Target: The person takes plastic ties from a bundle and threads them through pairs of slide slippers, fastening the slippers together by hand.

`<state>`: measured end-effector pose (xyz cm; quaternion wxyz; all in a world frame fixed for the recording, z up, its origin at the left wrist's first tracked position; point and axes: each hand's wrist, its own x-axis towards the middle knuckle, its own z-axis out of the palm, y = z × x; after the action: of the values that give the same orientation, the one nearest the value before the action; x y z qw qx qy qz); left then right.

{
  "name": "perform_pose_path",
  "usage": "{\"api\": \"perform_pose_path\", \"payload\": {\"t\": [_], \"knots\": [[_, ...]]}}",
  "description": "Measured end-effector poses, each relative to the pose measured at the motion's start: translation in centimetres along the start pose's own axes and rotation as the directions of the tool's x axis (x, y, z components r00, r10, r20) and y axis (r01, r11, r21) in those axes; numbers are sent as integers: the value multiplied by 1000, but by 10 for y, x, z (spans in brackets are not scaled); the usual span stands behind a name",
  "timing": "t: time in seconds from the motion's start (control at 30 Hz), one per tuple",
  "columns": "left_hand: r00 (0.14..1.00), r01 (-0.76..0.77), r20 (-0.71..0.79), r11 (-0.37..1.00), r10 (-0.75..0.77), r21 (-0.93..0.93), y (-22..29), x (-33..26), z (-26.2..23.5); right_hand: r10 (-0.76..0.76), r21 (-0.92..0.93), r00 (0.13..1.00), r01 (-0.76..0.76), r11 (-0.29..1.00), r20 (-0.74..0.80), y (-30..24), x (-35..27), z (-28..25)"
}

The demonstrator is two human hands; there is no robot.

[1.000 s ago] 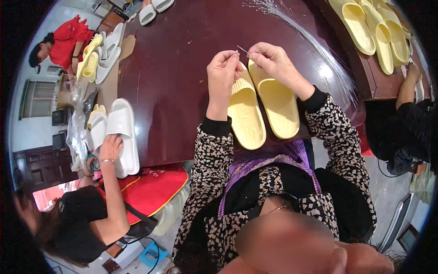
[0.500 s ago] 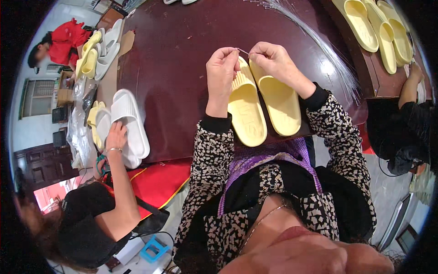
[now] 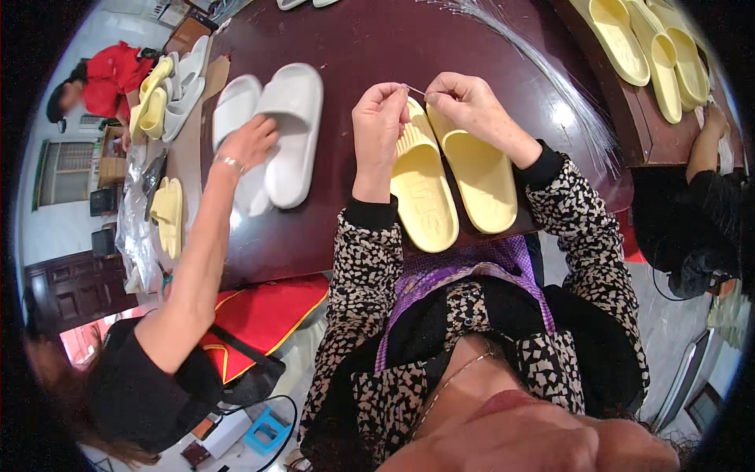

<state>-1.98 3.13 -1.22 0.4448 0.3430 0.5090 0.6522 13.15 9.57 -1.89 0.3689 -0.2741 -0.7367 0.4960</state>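
Note:
My left hand [image 3: 377, 130] and my right hand [image 3: 476, 110] are close together, each pinching an end of a thin pale strand [image 3: 414, 90] stretched between them. Right below lies a pair of yellow slide slippers, toes away from me: the left slipper [image 3: 425, 193] under my left hand, the right slipper [image 3: 481, 181] under my right wrist. The fingers partly hide both toe straps. Whether the strand passes through either slipper cannot be made out.
Beyond my right hand, a bundle of thin clear strands [image 3: 543, 67] lies on the dark red table [image 3: 354, 39]. At left, a co-worker's hand [image 3: 250, 143] grips white slippers [image 3: 292, 153]. More yellow slippers [image 3: 667, 75] lie at far right, and mixed slippers [image 3: 153, 114] at far left.
The co-worker's hand has brought the white slippers away from the left edge, further onto the table. My hands have hardly moved and still hold the strand.

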Motion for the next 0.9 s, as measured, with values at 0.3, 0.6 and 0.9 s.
{"api": "perform_pose_path", "payload": {"t": [0.3, 0.6, 0.9], "knots": [[999, 50, -4, 995, -49, 91, 12, -6, 25, -99, -46, 995, 98, 994, -19, -20, -5, -29], [993, 65, 94, 998, -65, 7, 16, -4, 40, -114, 67, 993, 115, 991, -13, -27, -9, -43], [982, 120, 153, 990, -107, -80, 16, -2, 35, -146, 65, 989, 145, 987, 6, -29, -9, -42]]}}
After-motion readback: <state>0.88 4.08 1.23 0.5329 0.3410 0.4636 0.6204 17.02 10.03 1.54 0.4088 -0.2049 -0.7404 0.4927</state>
